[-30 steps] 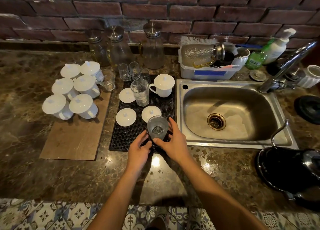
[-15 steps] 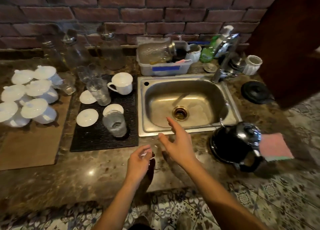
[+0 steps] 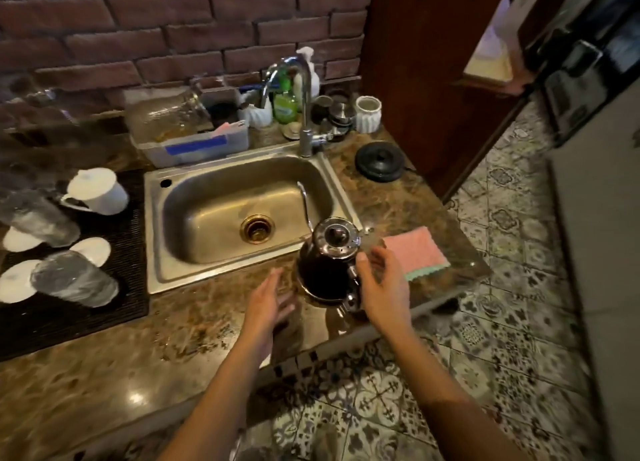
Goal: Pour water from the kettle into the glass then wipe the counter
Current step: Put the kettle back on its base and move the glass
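Black-bodied and chrome-lidded, the kettle (image 3: 325,263) is stood upright on the marble counter (image 3: 207,322) at the front right corner of the sink (image 3: 207,218). Its thin spout is pointed away toward the basin and its handle is turned toward the right hand (image 3: 384,287). That hand is held just beside the handle, fingers loosely spread, nothing gripped. The left hand (image 3: 268,301) is held flat and open. The glass (image 3: 74,284) is stood on the black mat (image 3: 128,270), well apart. The label on the green bottle (image 3: 285,102) is too blurred to be read.
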Demonstrator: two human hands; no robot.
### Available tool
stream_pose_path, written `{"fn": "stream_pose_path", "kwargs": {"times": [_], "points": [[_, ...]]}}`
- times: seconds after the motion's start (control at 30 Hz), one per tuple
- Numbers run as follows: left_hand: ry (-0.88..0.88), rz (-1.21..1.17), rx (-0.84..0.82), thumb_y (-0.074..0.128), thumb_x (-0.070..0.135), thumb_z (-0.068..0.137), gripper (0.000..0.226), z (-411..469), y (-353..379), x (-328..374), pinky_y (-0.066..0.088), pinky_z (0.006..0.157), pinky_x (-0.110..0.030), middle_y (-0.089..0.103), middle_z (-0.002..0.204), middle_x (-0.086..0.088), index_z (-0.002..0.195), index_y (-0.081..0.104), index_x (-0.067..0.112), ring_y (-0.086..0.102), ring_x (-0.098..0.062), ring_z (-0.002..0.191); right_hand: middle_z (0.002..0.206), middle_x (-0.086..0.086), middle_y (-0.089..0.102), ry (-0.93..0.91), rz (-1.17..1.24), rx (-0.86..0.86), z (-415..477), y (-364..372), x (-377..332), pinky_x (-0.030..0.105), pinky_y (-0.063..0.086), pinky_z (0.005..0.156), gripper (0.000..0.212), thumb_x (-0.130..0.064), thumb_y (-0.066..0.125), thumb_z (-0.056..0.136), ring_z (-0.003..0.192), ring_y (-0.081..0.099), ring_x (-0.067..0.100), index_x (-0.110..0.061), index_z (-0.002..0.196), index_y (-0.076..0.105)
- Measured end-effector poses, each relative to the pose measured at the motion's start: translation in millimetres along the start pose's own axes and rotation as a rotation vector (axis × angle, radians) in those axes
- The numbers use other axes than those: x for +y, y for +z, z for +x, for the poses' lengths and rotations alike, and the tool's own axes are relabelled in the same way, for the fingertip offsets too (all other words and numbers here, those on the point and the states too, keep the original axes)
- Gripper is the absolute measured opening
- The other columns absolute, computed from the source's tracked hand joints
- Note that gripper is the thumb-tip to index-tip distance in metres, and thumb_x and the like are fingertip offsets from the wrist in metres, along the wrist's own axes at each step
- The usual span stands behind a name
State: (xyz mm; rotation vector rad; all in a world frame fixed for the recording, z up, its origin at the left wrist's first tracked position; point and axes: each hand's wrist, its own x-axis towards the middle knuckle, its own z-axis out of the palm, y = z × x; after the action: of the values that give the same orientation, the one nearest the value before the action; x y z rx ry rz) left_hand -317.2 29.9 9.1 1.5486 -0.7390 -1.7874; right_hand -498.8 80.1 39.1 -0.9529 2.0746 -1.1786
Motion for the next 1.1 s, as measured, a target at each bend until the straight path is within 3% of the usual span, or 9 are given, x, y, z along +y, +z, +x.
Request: {"fn": "stream_pose_path", "kwargs": {"times": [0.1,0.17,0.27,0.43,0.5,0.63,0.87,1.0,1.1], "points": [[-0.030,0.003,-0.008,0.039,0.050,0.102,0.052,6,14,6,0.046,0.108,-0.050,0.046,0.151,-0.002,0.146,0.046,0.023,0.055,-0.026,0.122,0.114,-0.008,0.067,0.126,0.072,-0.093,8,8,7,0.035,0.053,0.099,0.043,-0.050,0.056,0.100,0.108,0.065,0.010,-0.019,0.130,0.061],[-0.037,0.020,-0.013,0.034,0.053,0.102,0.054,10,18,6,0.044,0.109,-0.052,0.042,0.156,-0.004,0.146,0.045,0.024,0.051,-0.030,0.133,0.101,-0.015,0.067,0.144,0.103,-0.116,10,10,7,0.022,0.051,0.083,0.036,-0.051,0.053,0.101,0.095,0.063,-0.001,-0.021,0.117,0.064],[-0.055,0.036,-0.021,0.031,0.056,0.101,0.056,20,24,1,0.046,0.106,-0.050,0.043,0.156,-0.004,0.145,0.047,0.026,0.050,-0.031,0.135,0.090,-0.012,0.066,0.167,0.119,-0.129,14,12,12,0.013,0.042,0.066,0.033,-0.050,0.053,0.101,0.083,0.061,-0.002,-0.020,0.103,0.065],[-0.046,0.072,-0.004,0.035,0.050,0.103,0.049,25,31,-8,0.052,0.099,-0.043,0.049,0.151,-0.001,0.142,0.053,0.026,0.056,-0.024,0.127,0.073,-0.003,0.068,0.176,0.187,-0.152,12,20,28,0.015,0.048,0.064,0.042,-0.049,0.052,0.101,0.066,0.063,-0.001,-0.015,0.082,0.069],[-0.024,0.071,-0.023,0.036,0.045,0.104,0.044,24,31,-9,0.053,0.095,-0.039,0.053,0.146,0.000,0.141,0.054,0.027,0.059,-0.018,0.119,0.069,0.002,0.070,0.181,0.247,-0.189,12,24,30,0.025,0.052,0.068,0.050,-0.048,0.052,0.102,0.066,0.065,0.008,-0.008,0.078,0.071],[0.014,0.120,-0.027,0.043,0.037,0.104,0.038,26,32,-10,0.052,0.100,-0.039,0.058,0.140,0.002,0.139,0.055,0.029,0.061,-0.008,0.111,0.053,0.000,0.052,0.144,0.303,-0.215,15,31,36,0.030,0.040,0.054,0.066,-0.066,0.051,0.094,0.052,0.048,0.013,-0.007,0.068,0.062],[0.047,0.156,-0.034,0.050,0.015,0.103,0.047,35,44,2,0.051,0.104,-0.041,0.049,0.151,0.001,0.148,0.046,0.028,0.059,-0.010,0.115,0.050,-0.009,0.044,0.087,0.259,-0.059,27,34,20,0.028,0.029,0.053,0.054,-0.063,0.047,0.089,0.051,0.038,0.007,-0.020,0.057,0.048],[0.125,0.171,-0.093,0.050,0.014,0.103,0.049,46,67,23,0.056,0.088,-0.023,0.058,0.135,0.016,0.147,0.045,0.033,0.065,0.011,0.100,0.050,-0.008,0.043,0.009,0.230,-0.033,56,18,1,0.033,0.028,0.053,0.055,-0.060,0.047,0.093,0.051,0.038,0.010,-0.020,0.054,0.047],[0.121,0.179,-0.117,0.050,0.010,0.102,0.052,60,90,43,0.055,0.094,-0.029,0.064,0.125,0.018,0.146,0.046,0.036,0.063,0.004,0.107,0.052,-0.003,0.042,-0.020,0.226,0.010,82,6,-12,0.033,0.028,0.053,0.061,-0.058,0.048,0.094,0.052,0.038,0.013,-0.010,0.056,0.045]]}}
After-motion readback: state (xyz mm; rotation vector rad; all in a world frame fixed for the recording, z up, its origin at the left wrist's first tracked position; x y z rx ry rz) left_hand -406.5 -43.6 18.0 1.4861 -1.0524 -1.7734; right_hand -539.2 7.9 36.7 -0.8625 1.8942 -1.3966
